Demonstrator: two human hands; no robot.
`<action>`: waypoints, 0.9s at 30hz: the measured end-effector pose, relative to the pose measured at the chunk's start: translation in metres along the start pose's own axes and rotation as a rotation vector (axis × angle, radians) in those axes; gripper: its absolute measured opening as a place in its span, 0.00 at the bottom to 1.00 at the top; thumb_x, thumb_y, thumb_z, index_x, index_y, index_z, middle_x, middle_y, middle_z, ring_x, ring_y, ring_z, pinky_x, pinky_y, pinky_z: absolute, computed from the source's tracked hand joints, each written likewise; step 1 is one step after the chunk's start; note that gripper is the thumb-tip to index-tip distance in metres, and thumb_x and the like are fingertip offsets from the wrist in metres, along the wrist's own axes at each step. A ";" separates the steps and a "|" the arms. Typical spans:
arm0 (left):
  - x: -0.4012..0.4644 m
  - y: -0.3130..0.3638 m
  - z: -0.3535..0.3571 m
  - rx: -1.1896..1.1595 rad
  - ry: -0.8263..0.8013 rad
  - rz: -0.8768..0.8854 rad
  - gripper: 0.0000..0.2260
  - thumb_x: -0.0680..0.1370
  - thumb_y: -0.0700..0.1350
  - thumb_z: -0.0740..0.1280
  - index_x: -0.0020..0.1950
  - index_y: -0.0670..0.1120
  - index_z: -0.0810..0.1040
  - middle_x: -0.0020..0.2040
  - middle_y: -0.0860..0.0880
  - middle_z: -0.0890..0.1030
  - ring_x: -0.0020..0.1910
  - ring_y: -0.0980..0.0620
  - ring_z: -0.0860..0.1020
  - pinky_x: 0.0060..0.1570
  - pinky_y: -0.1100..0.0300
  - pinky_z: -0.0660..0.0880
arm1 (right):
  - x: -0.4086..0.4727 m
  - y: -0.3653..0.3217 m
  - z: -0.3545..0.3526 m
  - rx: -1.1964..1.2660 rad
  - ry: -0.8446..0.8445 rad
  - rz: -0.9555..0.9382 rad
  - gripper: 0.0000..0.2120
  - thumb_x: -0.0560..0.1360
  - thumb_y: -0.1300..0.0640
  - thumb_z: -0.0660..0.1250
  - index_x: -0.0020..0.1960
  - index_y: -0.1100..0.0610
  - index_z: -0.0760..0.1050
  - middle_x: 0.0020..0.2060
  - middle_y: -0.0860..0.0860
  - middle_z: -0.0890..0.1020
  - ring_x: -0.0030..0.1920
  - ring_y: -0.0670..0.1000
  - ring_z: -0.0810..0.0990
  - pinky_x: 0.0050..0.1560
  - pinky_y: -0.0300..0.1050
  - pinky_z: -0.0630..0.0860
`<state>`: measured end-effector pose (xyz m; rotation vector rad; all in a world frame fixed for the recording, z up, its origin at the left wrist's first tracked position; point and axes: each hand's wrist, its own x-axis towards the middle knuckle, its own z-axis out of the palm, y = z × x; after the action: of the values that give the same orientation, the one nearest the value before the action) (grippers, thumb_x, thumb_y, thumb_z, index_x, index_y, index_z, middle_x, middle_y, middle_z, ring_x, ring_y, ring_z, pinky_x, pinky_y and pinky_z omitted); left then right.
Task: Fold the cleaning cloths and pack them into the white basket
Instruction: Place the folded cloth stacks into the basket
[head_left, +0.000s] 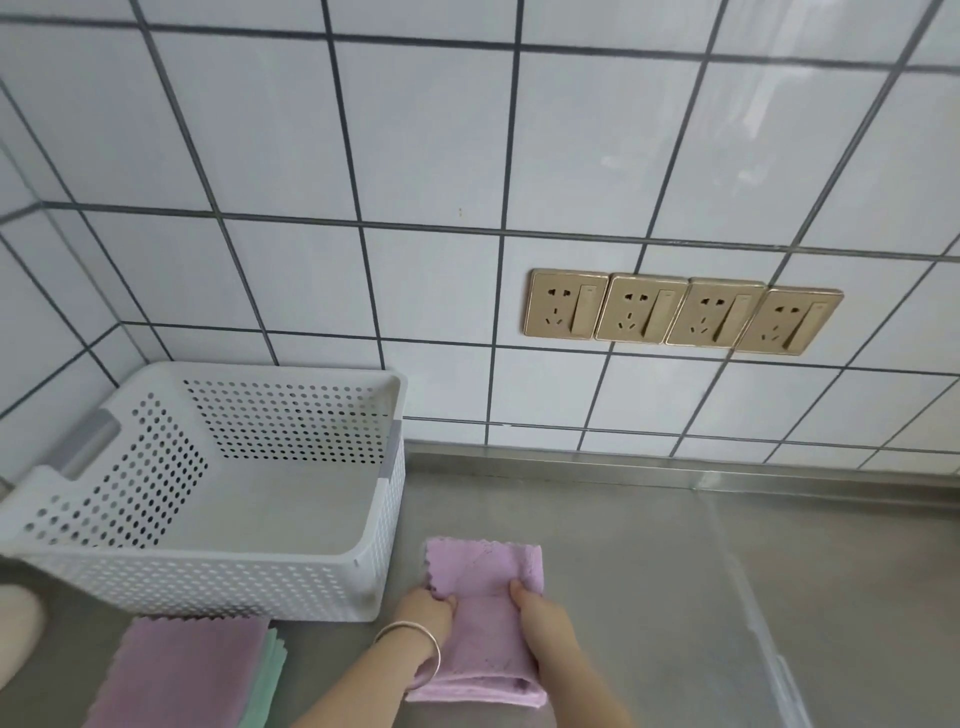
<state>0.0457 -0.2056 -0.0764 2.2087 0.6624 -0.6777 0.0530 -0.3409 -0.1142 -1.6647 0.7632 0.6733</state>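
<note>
Purple cloth (483, 613) lies on the surface (675, 597) just right of the basket (218, 577), half folded. Both hands, left (427, 613) and right (540, 618), pinch its sides. Risk: the fold springs open or skews on release. Count: one basket, nothing visible inside; stack (187, 670) in front of basket shows one purple, at least one green; four sockets (680, 312) on the wall behind.
</note>
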 end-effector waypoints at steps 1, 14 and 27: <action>-0.006 0.005 -0.002 -0.034 0.024 0.035 0.11 0.79 0.43 0.58 0.44 0.43 0.78 0.53 0.39 0.81 0.47 0.46 0.75 0.50 0.59 0.72 | -0.006 -0.003 -0.006 0.027 0.008 -0.016 0.28 0.74 0.44 0.64 0.63 0.65 0.73 0.61 0.61 0.77 0.59 0.60 0.77 0.63 0.52 0.72; -0.097 0.057 -0.096 -0.211 0.331 0.373 0.21 0.80 0.54 0.53 0.65 0.42 0.70 0.62 0.38 0.76 0.60 0.41 0.74 0.53 0.56 0.67 | -0.139 -0.110 -0.038 0.101 0.084 -0.576 0.16 0.76 0.45 0.61 0.53 0.58 0.70 0.49 0.54 0.75 0.49 0.55 0.74 0.50 0.44 0.68; -0.073 -0.025 -0.271 -0.483 0.625 0.431 0.12 0.76 0.55 0.63 0.45 0.47 0.72 0.46 0.46 0.78 0.46 0.44 0.76 0.44 0.57 0.67 | -0.160 -0.199 0.123 0.173 -0.334 -0.577 0.27 0.68 0.41 0.68 0.57 0.59 0.77 0.51 0.55 0.84 0.52 0.57 0.82 0.60 0.55 0.76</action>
<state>0.0483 -0.0048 0.1209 1.9826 0.5396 0.3794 0.1020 -0.1670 0.1039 -1.4629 0.0823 0.4388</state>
